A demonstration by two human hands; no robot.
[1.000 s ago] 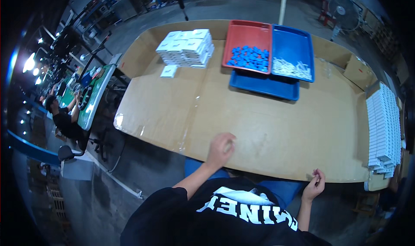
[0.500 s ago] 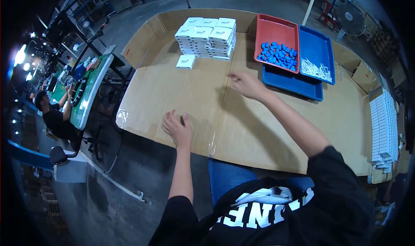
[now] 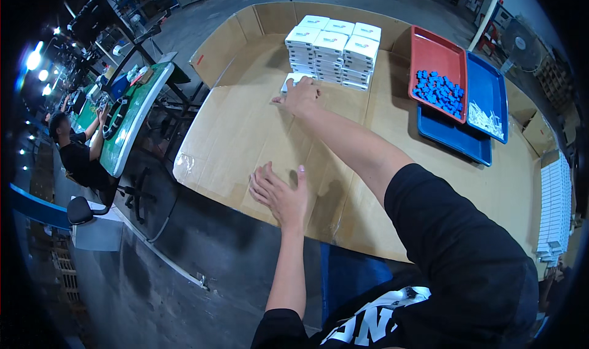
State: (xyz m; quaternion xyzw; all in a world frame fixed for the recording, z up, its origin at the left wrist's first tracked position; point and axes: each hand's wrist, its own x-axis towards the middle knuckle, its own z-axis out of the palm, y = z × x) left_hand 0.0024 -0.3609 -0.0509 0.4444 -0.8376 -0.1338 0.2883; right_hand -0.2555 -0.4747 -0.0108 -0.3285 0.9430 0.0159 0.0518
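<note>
A single flat white box [image 3: 292,79] lies on the cardboard surface in front of a stack of like white boxes [image 3: 329,41]. My right hand [image 3: 300,95] reaches over to it and covers its near part. The thumb points out to the left and the other fingers are partly bent; whether they touch the box is hidden. Close to the front edge, my left hand [image 3: 281,192] hovers above the cardboard, fingers spread and thumb apart, holding nothing.
At the right, a red tray [image 3: 437,48] holds small blue parts [image 3: 438,92]. Beside it a blue tray [image 3: 488,79] holds white sticks [image 3: 485,120]; another blue tray [image 3: 454,141] lies below. More white boxes [image 3: 554,205] stand far right. A person [image 3: 83,143] sits at a green table [image 3: 140,103] leftward.
My right hand has moved left from bare cardboard to the single white box. The view has shifted, so the stack and trays appear farther right. My left hand stays open near the front edge.
</note>
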